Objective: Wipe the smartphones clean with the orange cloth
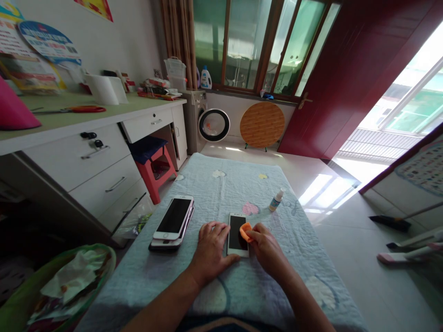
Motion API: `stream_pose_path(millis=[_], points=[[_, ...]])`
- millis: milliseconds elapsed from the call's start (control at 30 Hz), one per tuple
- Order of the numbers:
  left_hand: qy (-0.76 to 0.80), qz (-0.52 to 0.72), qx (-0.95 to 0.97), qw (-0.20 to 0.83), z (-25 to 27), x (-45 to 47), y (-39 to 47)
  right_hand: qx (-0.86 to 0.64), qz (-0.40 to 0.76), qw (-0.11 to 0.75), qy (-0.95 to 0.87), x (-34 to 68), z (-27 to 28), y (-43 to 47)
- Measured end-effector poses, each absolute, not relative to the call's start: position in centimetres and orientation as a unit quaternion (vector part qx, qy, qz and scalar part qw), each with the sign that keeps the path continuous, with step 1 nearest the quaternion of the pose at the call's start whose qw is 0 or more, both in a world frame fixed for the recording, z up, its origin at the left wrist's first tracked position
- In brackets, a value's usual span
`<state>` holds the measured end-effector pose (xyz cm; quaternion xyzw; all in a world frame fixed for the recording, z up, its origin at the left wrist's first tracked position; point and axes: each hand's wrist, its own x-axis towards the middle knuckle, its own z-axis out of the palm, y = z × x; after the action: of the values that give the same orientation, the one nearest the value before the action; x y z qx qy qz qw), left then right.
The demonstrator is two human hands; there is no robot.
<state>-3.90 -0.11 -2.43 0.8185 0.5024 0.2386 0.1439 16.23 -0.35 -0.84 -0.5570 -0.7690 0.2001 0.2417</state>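
A white smartphone [233, 240] with a dark screen lies face up on the cloth-covered table [221, 189]. My left hand [212, 246] braces it, fingers along its left edge and thumb at its bottom edge. Pinched in my right hand [265, 242] is a small orange cloth [246, 232], which touches the right part of the screen. To the left lies a stack of phones, with a white phone [174, 216] on top. A small spray bottle [276, 200] with a white cap stands beyond my right hand.
A green-rimmed bin [112, 258] with crumpled waste stands at the table's left. Behind it are a desk [97, 157] and a red stool [155, 173]. Farther back are an open washing machine door [226, 124] and a folded round table [262, 124]. A broom [391, 222] lies right.
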Motion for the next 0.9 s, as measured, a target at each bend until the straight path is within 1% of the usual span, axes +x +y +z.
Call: stream_pose_path(millis=[200, 333, 433, 900], points=[[0.503, 0.242, 0.82, 0.128, -2.4, -3.8, -0.2, -0.557, 0.24, 0.211, -0.767, 16.3, 0.2, -3.6], [0.502, 0.247, 0.821, 0.116, -2.5, -3.8, -0.2, -0.564, 0.245, 0.175, -0.769, 16.1, 0.9, -4.9], [0.5, 0.248, 0.822, 0.114, -2.5, -3.8, -0.2, -0.564, 0.239, 0.164, -0.773, 16.1, 1.1, -4.9], [0.501, 0.228, 0.822, 0.146, -2.5, -3.9, 0.0, -0.579, 0.153, 0.195, -0.777, 16.7, -0.9, 4.6]])
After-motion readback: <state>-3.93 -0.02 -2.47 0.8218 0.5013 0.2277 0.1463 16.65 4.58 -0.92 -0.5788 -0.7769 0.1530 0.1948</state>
